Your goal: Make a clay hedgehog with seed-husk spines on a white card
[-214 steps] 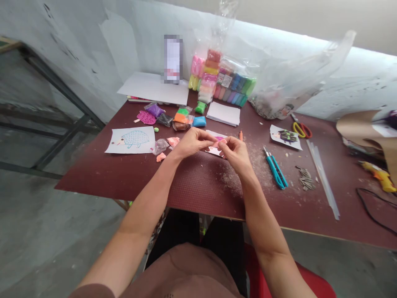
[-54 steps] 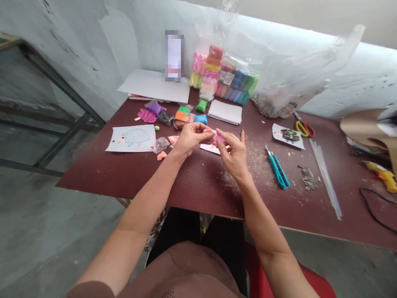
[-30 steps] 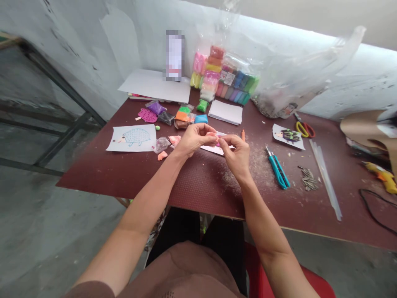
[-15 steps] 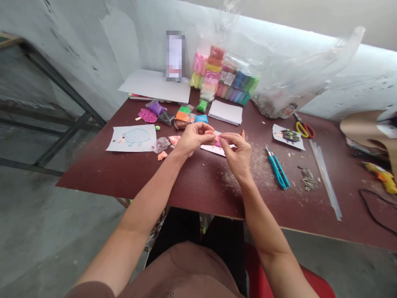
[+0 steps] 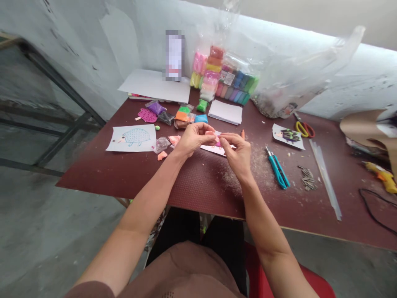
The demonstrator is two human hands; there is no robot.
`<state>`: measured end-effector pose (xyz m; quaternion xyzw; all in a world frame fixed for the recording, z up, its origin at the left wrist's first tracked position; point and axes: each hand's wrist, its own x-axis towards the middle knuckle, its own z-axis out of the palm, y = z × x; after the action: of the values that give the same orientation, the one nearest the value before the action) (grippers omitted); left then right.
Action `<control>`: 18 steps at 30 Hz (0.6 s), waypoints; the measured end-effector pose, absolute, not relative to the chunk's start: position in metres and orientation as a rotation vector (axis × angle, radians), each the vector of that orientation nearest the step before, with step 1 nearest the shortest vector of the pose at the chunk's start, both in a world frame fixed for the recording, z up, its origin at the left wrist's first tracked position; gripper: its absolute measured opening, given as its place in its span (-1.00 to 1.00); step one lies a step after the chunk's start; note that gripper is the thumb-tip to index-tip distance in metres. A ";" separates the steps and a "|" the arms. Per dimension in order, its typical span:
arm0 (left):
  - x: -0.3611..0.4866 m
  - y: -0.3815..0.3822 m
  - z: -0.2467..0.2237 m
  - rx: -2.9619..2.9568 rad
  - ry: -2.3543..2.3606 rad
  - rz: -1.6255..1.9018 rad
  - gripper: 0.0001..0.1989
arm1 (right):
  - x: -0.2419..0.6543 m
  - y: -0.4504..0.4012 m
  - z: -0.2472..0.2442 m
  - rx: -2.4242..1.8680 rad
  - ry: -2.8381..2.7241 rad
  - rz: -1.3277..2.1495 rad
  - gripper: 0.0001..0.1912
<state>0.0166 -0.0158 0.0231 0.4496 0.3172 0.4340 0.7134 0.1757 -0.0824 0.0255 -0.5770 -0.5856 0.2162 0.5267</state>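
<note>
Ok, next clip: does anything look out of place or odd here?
Pale crumbs are scattered over the table beside the right hand, a messy patch against the dark red top; they are too small to identify. The wall behind is also peeling and patchy.

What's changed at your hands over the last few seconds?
The right hand has come back left toward the left hand after spreading apart, and both sets of fingertips now close on the pink clay above the paper. The hedgehog drawing and scissors stayed put.
</note>
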 end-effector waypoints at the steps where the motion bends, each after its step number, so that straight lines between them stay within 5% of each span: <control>1: 0.017 -0.016 0.023 1.001 0.702 0.958 -0.68 | 0.175 -0.083 0.026 -1.385 -1.411 0.523 -0.84; 18: 0.014 -0.016 0.020 1.129 0.703 0.895 -0.66 | 0.175 -0.083 0.028 -1.472 -1.451 0.583 -0.74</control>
<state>0.0138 -0.0156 0.0197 0.5059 0.3151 0.4013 0.6956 0.1754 -0.0834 0.0282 -0.6024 -0.5941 0.2385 0.4767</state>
